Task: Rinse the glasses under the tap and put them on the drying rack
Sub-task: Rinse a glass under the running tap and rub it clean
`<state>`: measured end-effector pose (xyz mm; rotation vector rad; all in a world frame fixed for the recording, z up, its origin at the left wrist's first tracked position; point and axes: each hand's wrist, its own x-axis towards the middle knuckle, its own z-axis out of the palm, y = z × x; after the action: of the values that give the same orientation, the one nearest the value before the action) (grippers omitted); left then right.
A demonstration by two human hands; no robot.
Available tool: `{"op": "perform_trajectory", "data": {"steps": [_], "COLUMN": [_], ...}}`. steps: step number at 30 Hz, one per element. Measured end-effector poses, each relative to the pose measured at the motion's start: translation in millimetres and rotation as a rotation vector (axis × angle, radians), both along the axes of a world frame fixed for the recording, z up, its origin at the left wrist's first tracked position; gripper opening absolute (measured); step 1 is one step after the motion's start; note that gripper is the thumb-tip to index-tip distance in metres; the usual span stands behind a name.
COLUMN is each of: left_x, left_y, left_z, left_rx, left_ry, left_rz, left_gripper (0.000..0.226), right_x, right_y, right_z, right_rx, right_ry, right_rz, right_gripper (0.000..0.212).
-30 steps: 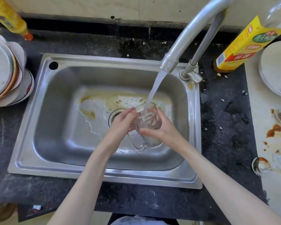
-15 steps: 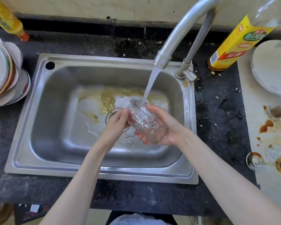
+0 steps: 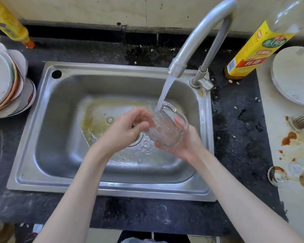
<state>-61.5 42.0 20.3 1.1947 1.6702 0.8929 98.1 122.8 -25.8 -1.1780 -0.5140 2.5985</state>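
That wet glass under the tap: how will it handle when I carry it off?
Probably slippery: water from the tap runs over the glass. Likely rigid and breakable over the steel sink. The right hand cradling it from below looks wise.

1. There is one view only, from a camera worn on the person's head, so no second view shares any part of the scene.
2. It looks forward and steeply down, almost straight onto the sink [image 3: 42, 137], which fills the middle of the picture.
3. It sits close: both forearms enter from the bottom edge and the hands meet near the centre, under the tap [image 3: 200, 32].
4. The lens is wide; the wall [image 3: 95, 7] runs along the top, and the dark desk [image 3: 235, 137] spreads to both sides.
5. The edges bend and blur, so the stacked plates [image 3: 2, 81] at the left and the bottle [image 3: 256, 50] at the right are probably stretched out of shape.
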Motion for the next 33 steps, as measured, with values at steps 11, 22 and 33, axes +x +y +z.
{"op": "perform_trajectory", "data": {"steps": [11, 22, 33], "left_x": [24.4, 32.4, 21.3], "left_y": [11.8, 25.9, 25.0], "left_z": [1.9, -14.7, -26.8], "left_rx": [-0.08, 0.069, 0.067], "left_ry": [-0.118, 0.244, 0.176], "left_rz": [0.113, 0.78, 0.761], "left_gripper": [0.006, 0.052, 0.04], "right_x": [-6.4, -11.4, -18.2], "right_y": [-8.7, -9.9, -9.1], "right_z": [-6.8, 4.8, -0.2], "right_rx": [0.342, 0.21, 0.406], "right_ry": [-0.185, -0.128, -0.361], "right_rz": [-0.065, 0.023, 0.06], "right_gripper": [0.039, 0.02, 0.029]}}
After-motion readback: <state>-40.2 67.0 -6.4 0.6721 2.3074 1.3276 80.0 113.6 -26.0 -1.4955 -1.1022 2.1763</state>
